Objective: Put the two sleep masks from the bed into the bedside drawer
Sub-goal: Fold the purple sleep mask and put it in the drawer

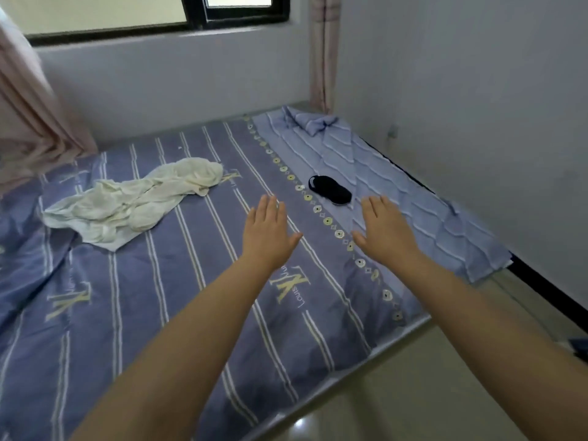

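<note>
I watched from the head camera as both bare arms stretched out over the bed (197, 313), which filled most of the small room. The left hand (267, 232) and the right hand (383, 230) hovered palm down above the sheet, fingers flat and spread, each grip wide and holding nothing. A dark sleep mask (331, 189) lay just beyond the fingertips, between the two hands and slightly nearer the right one, on the seam where the striped purple sheet met a lighter blue quilted blanket (413, 198). I could make out only that one dark shape; whether it was one mask or two stacked together, I could not tell. A crumpled cream cloth (133, 205) sprawled on the sheet well to the left of the hands. The blanket ran along the bed's right edge beside a pale grey wall (461, 74), bunched into a fold at the far corner. A dark-framed window (197, 17) sat above the far wall, with a pink curtain (28, 100) hanging at the left and a strip of the same fabric in the corner. Glossy pale floor (429, 386) showed at lower right.
</note>
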### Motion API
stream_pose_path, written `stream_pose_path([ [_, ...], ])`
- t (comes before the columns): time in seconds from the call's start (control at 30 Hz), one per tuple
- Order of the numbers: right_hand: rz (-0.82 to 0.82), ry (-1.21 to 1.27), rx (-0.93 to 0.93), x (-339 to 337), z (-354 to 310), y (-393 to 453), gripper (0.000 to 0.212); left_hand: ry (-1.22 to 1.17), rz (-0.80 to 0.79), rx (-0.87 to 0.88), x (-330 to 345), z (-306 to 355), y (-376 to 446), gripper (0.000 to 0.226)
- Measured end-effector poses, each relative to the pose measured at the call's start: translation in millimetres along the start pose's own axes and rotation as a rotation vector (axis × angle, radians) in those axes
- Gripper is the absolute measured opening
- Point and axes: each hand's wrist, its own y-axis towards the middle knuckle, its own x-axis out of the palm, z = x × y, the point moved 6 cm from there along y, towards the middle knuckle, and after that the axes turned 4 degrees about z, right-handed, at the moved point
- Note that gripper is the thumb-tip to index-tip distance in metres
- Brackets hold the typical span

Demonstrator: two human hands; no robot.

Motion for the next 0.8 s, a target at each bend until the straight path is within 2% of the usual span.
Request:
stream_pose_path([
  [0.27,-0.027,-0.055,-0.027,64,98,165,0.062,0.005,-0.046,-0.062,70,4,181,0.070],
  [0.4,-0.111,-0.015,0.003,123,137,247,0.068,-0.023,-0.119,-0.143,124,-7,260,0.070],
  [0.6,-0.218,0.075,0.013,223,178,319,0.066,-0.093,-0.191,-0.232,215,-2,327,0.070],
  [0.73,-0.372,0.029,-0.061,304,195,357,0.066,-0.164,-0.266,-0.336,294,5,347,0.069],
  [0.8,-0.380,0.036,-0.117,339,199,374,0.065,-0.196,-0.315,-0.398,334,10,349,0.069],
])
